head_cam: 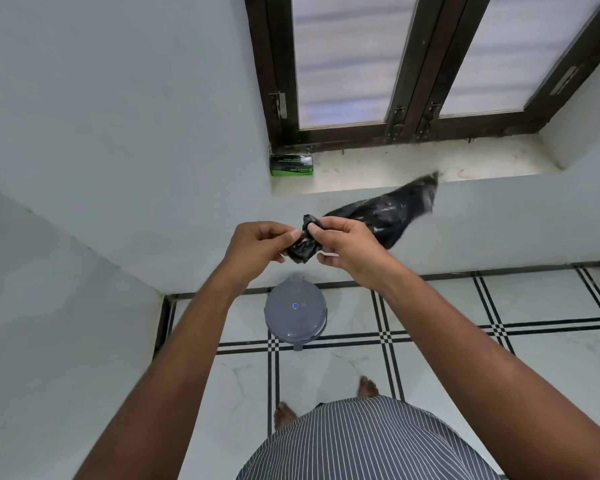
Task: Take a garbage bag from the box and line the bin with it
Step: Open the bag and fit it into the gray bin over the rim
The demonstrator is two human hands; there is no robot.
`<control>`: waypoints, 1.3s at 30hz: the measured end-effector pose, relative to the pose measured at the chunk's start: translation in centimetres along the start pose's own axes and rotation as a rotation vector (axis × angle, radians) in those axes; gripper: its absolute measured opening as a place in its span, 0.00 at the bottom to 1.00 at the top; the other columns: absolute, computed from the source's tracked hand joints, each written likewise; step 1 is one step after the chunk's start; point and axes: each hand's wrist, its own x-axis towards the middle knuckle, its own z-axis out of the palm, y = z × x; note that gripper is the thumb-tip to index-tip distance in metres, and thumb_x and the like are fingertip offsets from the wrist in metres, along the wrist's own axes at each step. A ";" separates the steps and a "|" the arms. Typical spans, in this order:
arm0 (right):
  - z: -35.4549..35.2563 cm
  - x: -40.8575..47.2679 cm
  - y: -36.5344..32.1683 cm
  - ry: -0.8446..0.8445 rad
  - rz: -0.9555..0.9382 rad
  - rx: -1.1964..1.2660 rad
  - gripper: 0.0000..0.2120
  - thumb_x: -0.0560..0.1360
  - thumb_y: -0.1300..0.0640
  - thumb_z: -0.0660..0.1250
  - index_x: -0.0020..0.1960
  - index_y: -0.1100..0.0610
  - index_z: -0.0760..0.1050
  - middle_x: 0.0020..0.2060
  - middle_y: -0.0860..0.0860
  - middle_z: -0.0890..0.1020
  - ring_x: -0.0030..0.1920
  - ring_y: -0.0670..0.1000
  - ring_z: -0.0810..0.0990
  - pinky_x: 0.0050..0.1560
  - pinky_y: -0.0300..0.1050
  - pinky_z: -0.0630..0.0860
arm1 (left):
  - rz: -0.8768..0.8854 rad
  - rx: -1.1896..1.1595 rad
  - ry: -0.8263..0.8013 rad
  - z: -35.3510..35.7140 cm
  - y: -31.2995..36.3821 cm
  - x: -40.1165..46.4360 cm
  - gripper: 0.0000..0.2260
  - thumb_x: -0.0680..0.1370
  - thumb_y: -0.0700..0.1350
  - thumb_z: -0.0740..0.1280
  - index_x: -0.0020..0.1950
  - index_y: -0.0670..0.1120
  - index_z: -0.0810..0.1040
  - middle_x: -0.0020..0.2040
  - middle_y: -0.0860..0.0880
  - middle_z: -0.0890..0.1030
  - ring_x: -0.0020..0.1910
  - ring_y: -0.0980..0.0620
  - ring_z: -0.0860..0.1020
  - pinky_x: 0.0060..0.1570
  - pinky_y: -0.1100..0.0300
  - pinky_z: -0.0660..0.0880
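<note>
A crumpled black garbage bag (387,211) is held in the air in front of me, above the bin. My left hand (257,242) pinches its bunched end and my right hand (347,247) grips the same end from the right, while the rest of the bag trails up and to the right, blurred at its tip. The grey bin (296,311) stands on the floor against the wall below my hands, with its lid closed. The green and black bag box (291,165) sits at the left end of the window sill.
A white wall with a recessed stone sill (430,164) lies ahead, under a dark-framed window (406,64). A second wall closes in on the left. The tiled floor (499,341) has black lines. My bare feet (284,414) stand just behind the bin.
</note>
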 end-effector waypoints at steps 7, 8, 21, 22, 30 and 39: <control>-2.5 -0.1 0.5 0.123 -0.029 -0.258 0.08 0.77 0.52 0.82 0.52 0.56 0.90 0.46 0.49 0.91 0.45 0.44 0.86 0.48 0.42 0.83 | -0.135 -0.280 0.163 0.2 -1.4 0.2 0.09 0.88 0.42 0.66 0.56 0.43 0.85 0.45 0.44 0.86 0.46 0.48 0.84 0.51 0.58 0.85; -2.9 -0.2 0.5 0.135 -0.073 -0.397 0.07 0.77 0.52 0.82 0.51 0.55 0.90 0.45 0.49 0.91 0.45 0.44 0.86 0.45 0.41 0.82 | -0.141 -0.238 0.192 0.0 -1.6 0.2 0.10 0.89 0.43 0.64 0.58 0.43 0.86 0.45 0.45 0.86 0.47 0.49 0.84 0.53 0.58 0.84; 1.3 -2.0 -0.6 -0.105 -0.006 -0.488 0.09 0.84 0.55 0.75 0.56 0.61 0.85 0.49 0.60 0.90 0.47 0.54 0.90 0.56 0.59 0.89 | -0.087 -0.131 0.014 -1.1 -0.5 0.2 0.14 0.87 0.54 0.66 0.53 0.45 0.83 0.43 0.50 0.85 0.43 0.52 0.82 0.44 0.59 0.80; 1.2 -1.9 -0.5 -0.123 0.017 -0.446 0.08 0.86 0.57 0.72 0.57 0.63 0.85 0.52 0.63 0.90 0.50 0.56 0.91 0.57 0.58 0.89 | -0.096 -0.187 -0.052 -1.7 -0.3 0.0 0.10 0.85 0.51 0.70 0.54 0.44 0.82 0.44 0.49 0.84 0.42 0.52 0.82 0.42 0.61 0.80; 2.2 -2.6 -1.1 -0.223 0.341 0.392 0.20 0.86 0.61 0.51 0.61 0.64 0.82 0.59 0.64 0.86 0.60 0.63 0.87 0.65 0.64 0.83 | -0.250 -0.073 -0.499 -7.2 1.0 -0.5 0.14 0.82 0.34 0.71 0.67 0.39 0.81 0.39 0.49 0.81 0.28 0.60 0.69 0.22 0.70 0.59; 3.9 -3.3 -1.0 -0.165 0.007 -0.169 0.13 0.84 0.53 0.75 0.64 0.60 0.83 0.50 0.54 0.86 0.41 0.50 0.80 0.46 0.47 0.80 | -0.180 -0.374 -0.124 -7.7 1.3 0.5 0.11 0.88 0.42 0.64 0.68 0.41 0.81 0.62 0.40 0.88 0.58 0.43 0.88 0.55 0.46 0.86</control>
